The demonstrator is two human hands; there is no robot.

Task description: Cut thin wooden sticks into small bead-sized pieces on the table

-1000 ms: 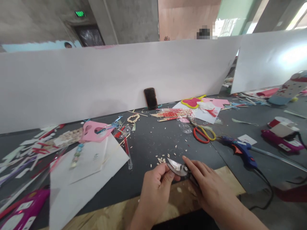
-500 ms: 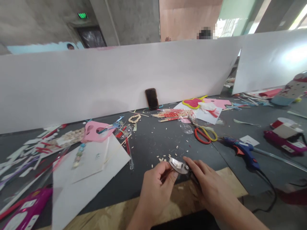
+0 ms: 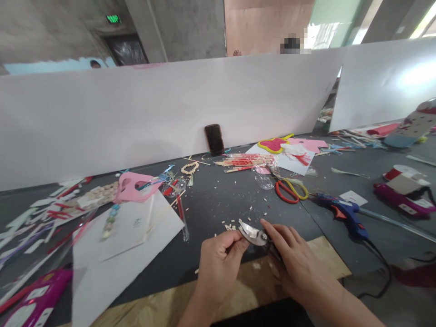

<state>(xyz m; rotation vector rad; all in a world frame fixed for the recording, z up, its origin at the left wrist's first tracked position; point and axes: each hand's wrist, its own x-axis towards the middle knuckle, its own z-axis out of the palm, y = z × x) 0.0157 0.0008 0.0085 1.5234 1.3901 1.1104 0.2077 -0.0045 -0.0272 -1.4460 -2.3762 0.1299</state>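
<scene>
At the bottom of the frame the person's two hands meet over a bare plywood board (image 3: 323, 256) that lies on the near edge of the dark grey desk (image 3: 218, 200). The right hand (image 3: 298, 268) is wrapped around the dark handles of a pair of steel-bladed snips (image 3: 251, 233), with the forefinger laid along the top, probably to steady the blades, which point toward the upper left. The left hand (image 3: 220, 263) is curled, with thumb and fingertips pinched together right at the blades. What they pinch is too small to tell.

Just past the blades lies a scatter of small pale cut bits (image 3: 230, 225), seemingly where they fell.

To the left lies a large white paper sheet (image 3: 136, 245). To the right is a blue hot glue gun (image 3: 347, 215), its black cord trailing toward the lower right.

Further back lie red-and-yellow-handled scissors (image 3: 290, 190) and a pink foam mask (image 3: 134, 185), well apart to the left. Behind them is a bundle of red and pale sticks in clear wrap (image 3: 245, 161).

At the back, a black phone (image 3: 214, 139) leans upright against a long white partition board (image 3: 153, 113), which props it up.
</scene>
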